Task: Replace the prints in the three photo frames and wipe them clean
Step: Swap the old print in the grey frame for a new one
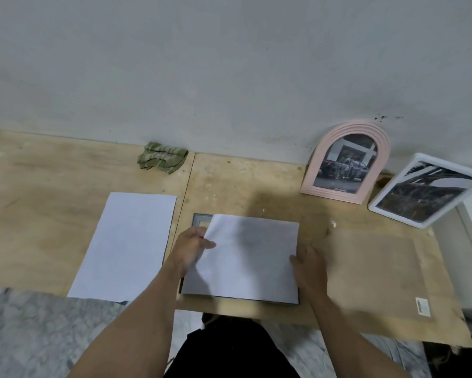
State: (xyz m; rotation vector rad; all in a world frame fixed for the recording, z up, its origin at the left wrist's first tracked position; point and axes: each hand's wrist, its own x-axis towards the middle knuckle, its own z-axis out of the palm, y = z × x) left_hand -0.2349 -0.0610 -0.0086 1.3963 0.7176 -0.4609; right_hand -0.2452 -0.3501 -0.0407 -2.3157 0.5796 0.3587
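Pinching sheet [245,257] (over dark frame [199,218]), left grip [191,249], right grip [309,266] flat beside it

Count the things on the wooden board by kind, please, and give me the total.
Photo frames: 3 (pink arched, white, dark one under the held sheet)
Paper sheets: 2 (held, loose)
Brown backing board: 1
Green cloth: 1
Total: 7
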